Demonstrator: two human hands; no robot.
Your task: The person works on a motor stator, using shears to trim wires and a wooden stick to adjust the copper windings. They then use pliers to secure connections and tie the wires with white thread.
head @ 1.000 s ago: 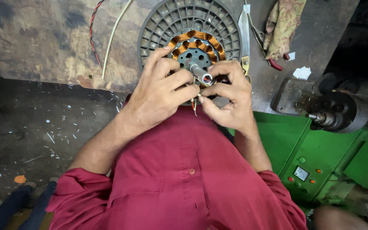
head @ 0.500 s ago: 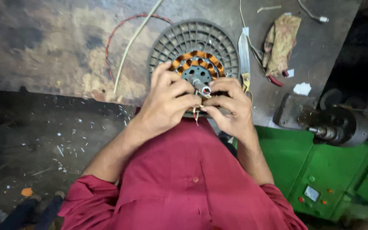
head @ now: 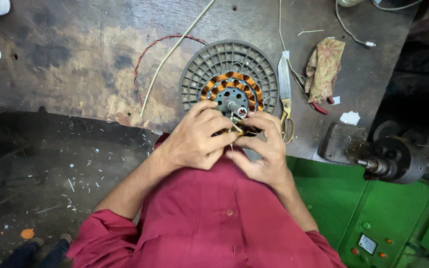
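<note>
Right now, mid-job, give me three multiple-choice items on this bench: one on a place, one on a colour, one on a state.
1. Where do the scissors lie?
A. Right of the grey ribbed disc
B. On the floor
C. Under the patterned cloth

2. What colour are the windings on the disc?
A. Blue
B. Copper-orange
C. White

3. How are the left hand and right hand placed?
A. Both at the disc's near edge, fingers pinching thin wires
B. Both resting on the green machine
C. One holding the scissors

Answers: 1 A, the blades lie just beside the disc's rim; 2 B, an orange ring circles the hub; 3 A, both hands meet there.
</note>
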